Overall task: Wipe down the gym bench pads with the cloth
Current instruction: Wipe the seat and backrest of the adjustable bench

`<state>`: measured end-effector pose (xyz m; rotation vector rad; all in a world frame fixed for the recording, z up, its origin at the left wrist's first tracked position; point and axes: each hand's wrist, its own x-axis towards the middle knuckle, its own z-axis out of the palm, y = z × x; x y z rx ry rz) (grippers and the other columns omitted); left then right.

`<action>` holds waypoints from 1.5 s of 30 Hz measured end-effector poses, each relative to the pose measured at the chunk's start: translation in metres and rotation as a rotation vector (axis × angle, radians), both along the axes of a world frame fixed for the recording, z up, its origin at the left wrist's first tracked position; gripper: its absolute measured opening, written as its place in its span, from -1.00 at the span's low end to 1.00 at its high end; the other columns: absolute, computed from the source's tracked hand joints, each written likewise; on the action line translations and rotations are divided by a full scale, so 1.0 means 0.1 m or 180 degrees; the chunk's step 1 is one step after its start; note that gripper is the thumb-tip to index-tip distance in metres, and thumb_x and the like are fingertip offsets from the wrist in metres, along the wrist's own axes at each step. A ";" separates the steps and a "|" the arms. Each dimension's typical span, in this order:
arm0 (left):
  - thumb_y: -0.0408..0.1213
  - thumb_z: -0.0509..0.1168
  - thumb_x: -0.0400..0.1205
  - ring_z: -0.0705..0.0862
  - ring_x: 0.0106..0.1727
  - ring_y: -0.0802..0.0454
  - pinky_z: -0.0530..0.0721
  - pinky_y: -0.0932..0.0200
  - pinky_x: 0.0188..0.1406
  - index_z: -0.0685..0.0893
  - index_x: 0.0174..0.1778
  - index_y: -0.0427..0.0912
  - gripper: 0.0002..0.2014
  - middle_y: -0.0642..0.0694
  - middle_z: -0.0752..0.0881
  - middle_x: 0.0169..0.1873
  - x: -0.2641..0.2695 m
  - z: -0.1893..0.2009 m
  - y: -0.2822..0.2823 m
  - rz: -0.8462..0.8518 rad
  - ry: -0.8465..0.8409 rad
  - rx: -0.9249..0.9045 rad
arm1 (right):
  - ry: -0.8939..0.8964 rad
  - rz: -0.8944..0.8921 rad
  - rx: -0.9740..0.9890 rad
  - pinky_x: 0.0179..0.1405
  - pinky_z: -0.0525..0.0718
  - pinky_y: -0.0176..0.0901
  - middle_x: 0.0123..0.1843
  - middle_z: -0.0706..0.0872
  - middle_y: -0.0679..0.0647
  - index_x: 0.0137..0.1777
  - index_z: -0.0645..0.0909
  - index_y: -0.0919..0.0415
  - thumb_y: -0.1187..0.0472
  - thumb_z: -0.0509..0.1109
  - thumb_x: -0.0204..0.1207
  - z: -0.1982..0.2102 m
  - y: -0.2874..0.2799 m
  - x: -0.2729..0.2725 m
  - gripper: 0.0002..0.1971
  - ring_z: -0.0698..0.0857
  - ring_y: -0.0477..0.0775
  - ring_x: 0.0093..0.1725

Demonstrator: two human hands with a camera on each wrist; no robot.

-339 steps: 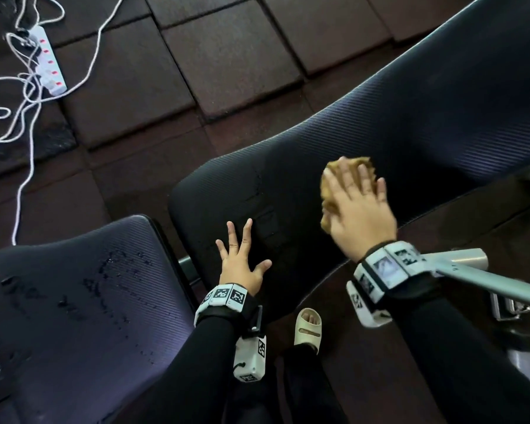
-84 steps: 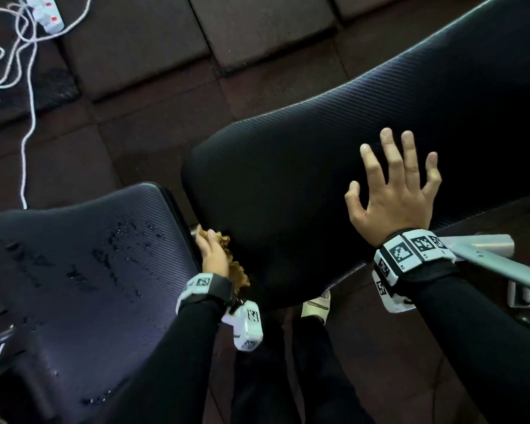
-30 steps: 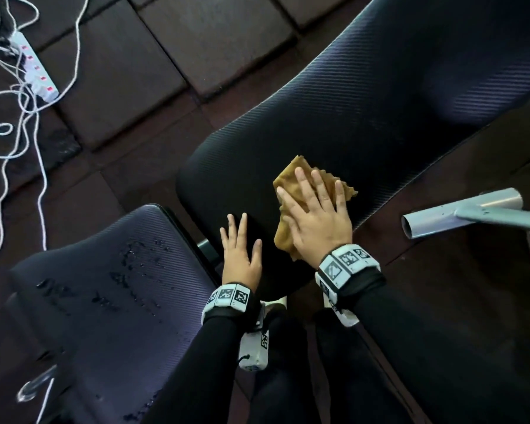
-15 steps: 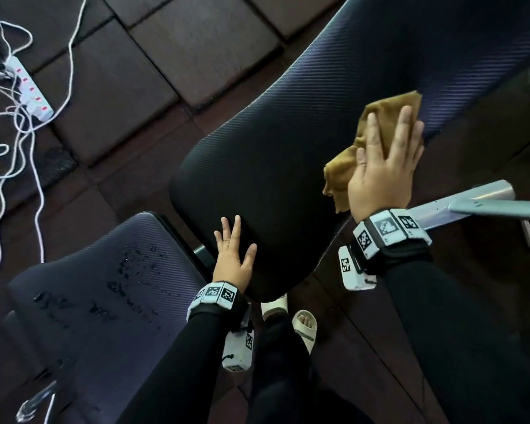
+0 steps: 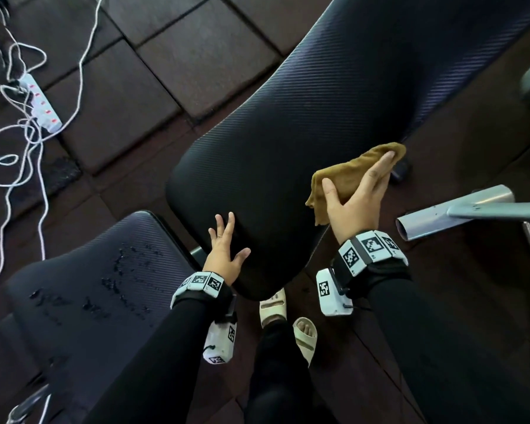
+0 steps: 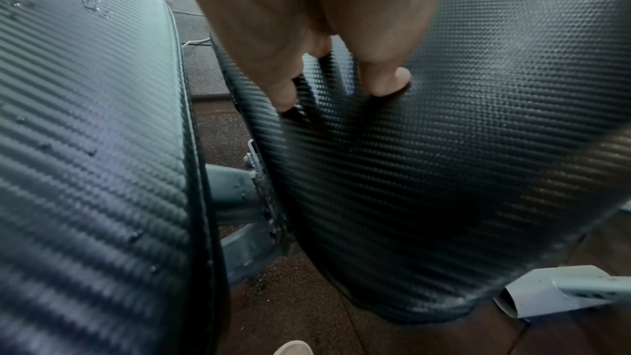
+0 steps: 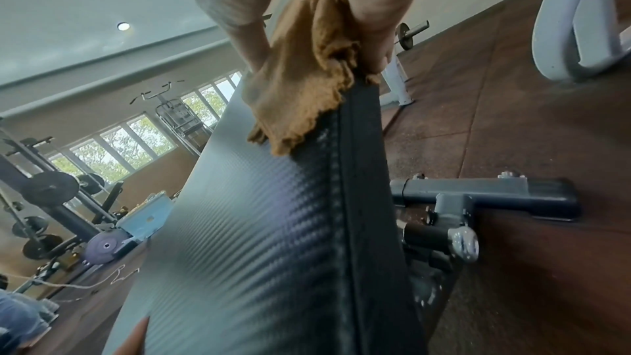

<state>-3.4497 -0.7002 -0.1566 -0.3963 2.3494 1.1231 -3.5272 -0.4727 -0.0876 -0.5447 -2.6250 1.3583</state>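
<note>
The black back pad (image 5: 303, 117) runs diagonally through the head view. My left hand (image 5: 225, 249) rests flat on its lower end with the fingers (image 6: 382, 77) spread. My right hand (image 5: 354, 200) grips the brown cloth (image 5: 346, 172) against the pad's right edge. In the right wrist view the thumb lies on top of the cloth (image 7: 300, 96) and the fingers (image 7: 372, 45) fold down over the pad's side seam. The seat pad (image 5: 89, 286) at lower left carries water droplets.
A white power strip (image 5: 42, 102) with tangled cables (image 5: 0, 166) lies on the dark rubber floor at left. A grey frame tube (image 5: 456, 209) juts out right of my right hand. My sandalled feet (image 5: 273, 304) stand below the pad. The bench foot (image 7: 485, 196) sits under the edge.
My right hand swept the cloth from the pad's lower middle up to the right, then back down onto the right edge. The left hand stayed on the pad's lower end.
</note>
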 end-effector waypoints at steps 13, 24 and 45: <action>-0.31 0.29 0.67 -0.35 0.63 -0.14 0.02 -0.11 0.59 -0.25 0.62 0.22 -0.13 0.06 -0.34 0.64 0.00 -0.01 0.00 -0.0013 -0.0028 0.0103 | -0.0443 0.0492 -0.0406 0.27 -0.05 -0.84 0.68 -0.02 0.22 0.61 -0.40 0.11 0.17 0.37 0.56 -0.52 -0.37 1.01 -0.03 0.10 0.11 0.64; -0.28 0.37 0.62 -0.23 0.67 0.01 0.26 0.00 0.52 -0.08 0.66 0.14 -0.14 0.07 -0.22 0.67 0.26 -0.09 -0.06 -0.0059 0.0522 0.0015 | -0.0540 0.0102 -0.0441 0.40 0.35 -0.30 0.49 0.48 0.13 0.67 -0.22 0.08 0.06 0.32 0.59 -0.46 -0.21 0.77 -0.15 0.50 0.09 0.43; -0.06 0.08 0.74 -0.16 0.68 0.05 -0.18 -0.15 0.60 -0.03 0.68 0.01 -0.38 -0.01 -0.11 0.69 0.84 -0.12 -0.57 -0.1134 0.0298 -0.1464 | -0.1581 0.0065 -0.0438 0.08 0.55 -0.14 0.31 0.64 0.26 0.60 -0.30 -0.27 0.01 0.31 0.58 -0.60 -0.91 1.95 -0.14 0.68 0.28 0.17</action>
